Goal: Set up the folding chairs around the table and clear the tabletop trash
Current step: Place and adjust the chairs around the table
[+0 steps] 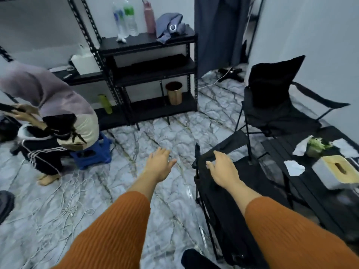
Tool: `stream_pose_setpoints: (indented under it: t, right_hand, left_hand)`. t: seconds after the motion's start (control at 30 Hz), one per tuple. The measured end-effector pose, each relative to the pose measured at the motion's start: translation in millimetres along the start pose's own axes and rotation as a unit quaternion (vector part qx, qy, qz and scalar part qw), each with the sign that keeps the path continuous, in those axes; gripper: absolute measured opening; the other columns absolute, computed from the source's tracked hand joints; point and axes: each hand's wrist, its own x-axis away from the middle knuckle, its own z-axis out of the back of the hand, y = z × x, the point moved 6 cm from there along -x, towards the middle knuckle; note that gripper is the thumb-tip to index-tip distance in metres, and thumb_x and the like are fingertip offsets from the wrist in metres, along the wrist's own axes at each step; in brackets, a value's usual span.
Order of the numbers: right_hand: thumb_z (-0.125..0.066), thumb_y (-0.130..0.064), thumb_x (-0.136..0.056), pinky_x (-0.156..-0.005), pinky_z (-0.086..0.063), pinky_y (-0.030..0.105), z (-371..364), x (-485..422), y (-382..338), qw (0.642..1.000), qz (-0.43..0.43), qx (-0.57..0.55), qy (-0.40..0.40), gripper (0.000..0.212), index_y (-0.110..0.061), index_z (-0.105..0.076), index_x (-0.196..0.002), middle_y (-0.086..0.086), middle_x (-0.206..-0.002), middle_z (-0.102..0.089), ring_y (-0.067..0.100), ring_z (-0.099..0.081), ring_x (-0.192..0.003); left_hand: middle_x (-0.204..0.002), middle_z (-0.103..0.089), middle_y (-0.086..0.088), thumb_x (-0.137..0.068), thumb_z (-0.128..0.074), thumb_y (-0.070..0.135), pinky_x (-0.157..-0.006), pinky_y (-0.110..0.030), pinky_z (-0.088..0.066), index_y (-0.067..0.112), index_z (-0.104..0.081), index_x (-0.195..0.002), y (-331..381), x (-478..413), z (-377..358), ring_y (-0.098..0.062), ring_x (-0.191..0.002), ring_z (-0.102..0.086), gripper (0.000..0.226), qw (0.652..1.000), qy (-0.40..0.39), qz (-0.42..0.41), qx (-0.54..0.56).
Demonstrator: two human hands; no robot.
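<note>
Right beside the table (318,206), on its near-left side, stands a black chair (229,200): dark fabric slung over thin black tubes, with one tube end poking up at its left corner. It looks only partly unfolded, though the blur makes that hard to judge. The right hand (221,169) lies on the chair's upper fabric edge, fingers spread and flat, not closed round anything. The left hand (160,165) hangs over the marble-patterned floor (165,136) to the left of the chair, palm down, fingers loosely apart, holding nothing. Both arms wear ribbed orange sleeves (108,233).

Behind the table a second chair (275,105) stands fully open, black, with a tall back and armrests.

On the table's dark slatted top lie three crumpled white papers (294,167), one near the left edge and two flanking a small potted plant (315,146). A tissue box (336,169) with a wooden lid sits just in front of the plant.

Well to the left of the table, a black shelf (151,74) carries bottles (126,18), and a person in a hooded top bends over by a blue stool (95,152).
</note>
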Motion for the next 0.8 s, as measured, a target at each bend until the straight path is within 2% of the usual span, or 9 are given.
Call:
stream_pose_setpoints:
  t: [0.17, 0.33, 0.43, 0.5, 0.63, 0.8]
  right_hand:
    - [-0.042, -0.039, -0.101, -0.116, -0.03, 0.042, -2, -42, 18, 0.996, -0.082, -0.011, 0.019, 0.058, -0.008, -0.029, -0.148, 0.01, -0.152, -0.038, 0.027, -0.03, -0.143]
    - [-0.042, -0.039, -0.101, -0.115, -0.03, 0.043, 2, -77, 30, 0.99, -0.134, -0.005, 0.043, 0.056, -0.009, -0.032, -0.147, 0.009, -0.15, -0.04, 0.026, -0.032, -0.141]
    - [-0.044, -0.037, -0.1, -0.11, -0.036, 0.045, 5, -85, 37, 0.985, -0.164, 0.004, 0.06, 0.051, -0.009, -0.037, -0.143, 0.01, -0.143, -0.046, 0.027, -0.04, -0.135]
    - [-0.045, -0.036, -0.1, -0.11, -0.036, 0.045, 6, -82, 43, 0.979, -0.194, 0.01, 0.068, 0.05, -0.011, -0.039, -0.142, 0.009, -0.143, -0.047, 0.027, -0.04, -0.134]
    - [-0.042, -0.038, -0.101, -0.117, -0.028, 0.044, 2, -64, 51, 0.96, -0.269, 0.01, 0.08, 0.052, -0.013, -0.035, -0.146, 0.006, -0.15, -0.04, 0.025, -0.031, -0.143]
    - [-0.041, -0.04, -0.101, -0.118, -0.026, 0.043, -11, -16, 45, 0.923, -0.364, -0.006, 0.129, 0.053, -0.013, -0.034, -0.146, 0.005, -0.152, -0.039, 0.024, -0.029, -0.144]
  left_hand:
    - [-0.162, -0.014, -0.005, -0.1, -0.034, 0.049, -0.123, -0.043, -0.003, 0.017, -0.022, -0.152, 31, -85, 4, -0.022, -0.151, -0.004, 0.062, 0.995, -0.024, -0.095, -0.002]
    - [-0.162, -0.013, -0.004, -0.1, -0.033, 0.048, -0.123, -0.044, -0.002, 0.017, -0.022, -0.152, 60, -152, 5, -0.021, -0.151, -0.003, 0.061, 0.983, -0.06, -0.175, -0.021]
    - [-0.162, -0.016, -0.005, -0.101, -0.035, 0.045, -0.123, -0.043, -0.002, 0.017, -0.024, -0.151, 78, -179, 4, -0.021, -0.151, -0.005, 0.059, 0.972, -0.072, -0.223, -0.019]
    - [-0.16, -0.02, -0.006, -0.1, -0.036, 0.044, -0.122, -0.043, -0.003, 0.017, -0.027, -0.15, 90, -189, 1, -0.02, -0.15, -0.008, 0.057, 0.962, -0.081, -0.26, -0.029]
    - [-0.161, -0.019, -0.005, -0.1, -0.037, 0.043, -0.123, -0.045, -0.004, 0.016, -0.031, -0.148, 110, -199, -12, -0.021, -0.15, -0.007, 0.055, 0.936, -0.113, -0.329, -0.047]
    - [-0.16, -0.022, -0.006, -0.1, -0.036, 0.046, -0.123, -0.045, -0.006, 0.016, -0.031, -0.148, 122, -198, -24, -0.022, -0.15, -0.01, 0.057, 0.894, -0.14, -0.419, -0.078]
